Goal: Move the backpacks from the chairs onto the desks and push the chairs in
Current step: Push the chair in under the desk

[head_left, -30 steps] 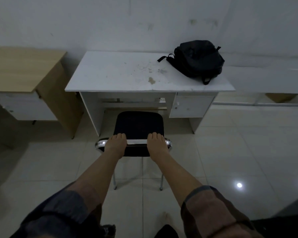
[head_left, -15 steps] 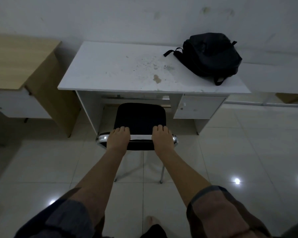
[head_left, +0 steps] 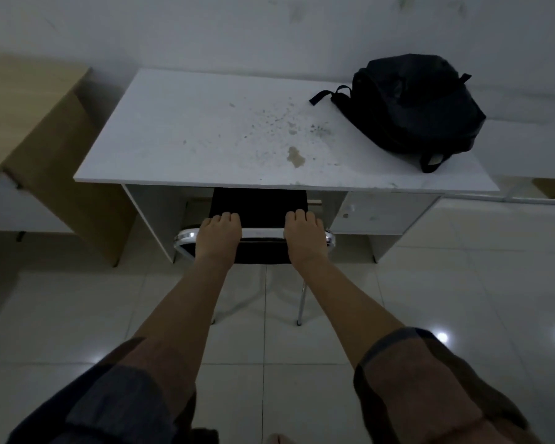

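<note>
Down at the bottom, two rolled-up sleeves (head_left: 430,379) show where the arms start, and both arms reach straight out over the tiled floor (head_left: 462,283). They are stretched like that, I think, so the push goes right into the chair.

Next come the hands. The left hand (head_left: 219,236) and the right hand (head_left: 304,236) both sit on the shiny top bar of the chair (head_left: 257,206), one near each end, with the fingers bent over the front of the bar — so each hand holds the chair back. Two hands spread apart like this likely keep the chair from turning as it slides.

The chair's seat is already partly under the white desk (head_left: 205,123), in the gap between the side panel and the drawer box (head_left: 382,213). Its back legs stand out on the floor, so the push looks almost done but not quite.

Farther off, the black backpack (head_left: 417,104) lies on the desk's far right corner — out of the way, so that job is done here. A wooden desk (head_left: 29,100) stands to the left.
</note>
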